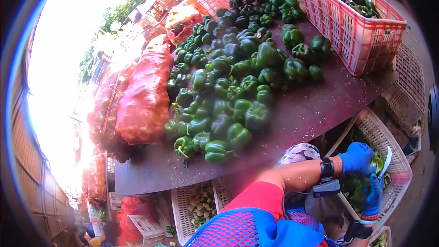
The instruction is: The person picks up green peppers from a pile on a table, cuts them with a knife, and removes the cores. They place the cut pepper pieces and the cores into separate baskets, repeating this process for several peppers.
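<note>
Over a crate at the lower right, my left hand [357,159] in a blue glove is closed around a green bell pepper [377,163]. Just below it, my right hand [373,195], also gloved in blue, grips a knife [387,161]. Its curved pale blade points upward beside the pepper; the handle is hidden in my fingers. Beneath both hands, the white plastic crate [397,167] contains green pepper pieces [353,190]. To the left of my hands, a large pile of whole green bell peppers [238,82] covers much of the dark table [315,105].
A red and white crate [361,48] with peppers stands on the table's far right corner. Full red mesh sacks [145,96] line its left side. Below the near edge, another crate [182,208] holds pale green pieces. Stacked crates [408,77] stand at right.
</note>
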Available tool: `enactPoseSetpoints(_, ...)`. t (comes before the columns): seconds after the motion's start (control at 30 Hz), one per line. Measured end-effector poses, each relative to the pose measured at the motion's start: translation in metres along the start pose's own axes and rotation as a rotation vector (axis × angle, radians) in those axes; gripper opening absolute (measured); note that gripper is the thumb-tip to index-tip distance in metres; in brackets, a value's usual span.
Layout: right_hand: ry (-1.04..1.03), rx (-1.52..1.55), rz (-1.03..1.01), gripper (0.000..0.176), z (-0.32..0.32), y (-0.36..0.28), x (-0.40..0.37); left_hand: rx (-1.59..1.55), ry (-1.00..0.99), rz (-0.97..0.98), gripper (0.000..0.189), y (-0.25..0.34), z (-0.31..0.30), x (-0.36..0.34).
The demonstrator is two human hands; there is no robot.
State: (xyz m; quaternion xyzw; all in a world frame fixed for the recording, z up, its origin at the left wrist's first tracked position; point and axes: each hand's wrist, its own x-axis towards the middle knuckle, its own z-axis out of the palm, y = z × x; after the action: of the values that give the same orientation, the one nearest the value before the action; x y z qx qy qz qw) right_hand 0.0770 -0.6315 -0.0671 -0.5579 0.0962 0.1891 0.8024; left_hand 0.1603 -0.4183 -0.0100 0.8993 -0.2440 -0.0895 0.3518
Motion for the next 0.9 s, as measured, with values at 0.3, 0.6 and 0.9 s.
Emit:
enactPoseSetpoints(0.3, -0.136, 0.143, -0.034, 0.035, -0.016, 0.009, -0.002, -0.742, -0.166, -0.006, 0.031, 0.012, -0.035, -0.008)
enactPoseSetpoints(0.6, -0.064, 0.346, -0.001, 0.018, 0.009, -0.003, -0.001, -0.874, -0.081, 0.535, 0.008, -0.02, 0.016, 0.017)
enactPoseSetpoints(0.9, 0.103, -0.177, -0.225, 0.036, 0.027, -0.037, -0.016, -0.83, -0.239, 0.03, 0.027, 0.011, -0.001, 0.002)
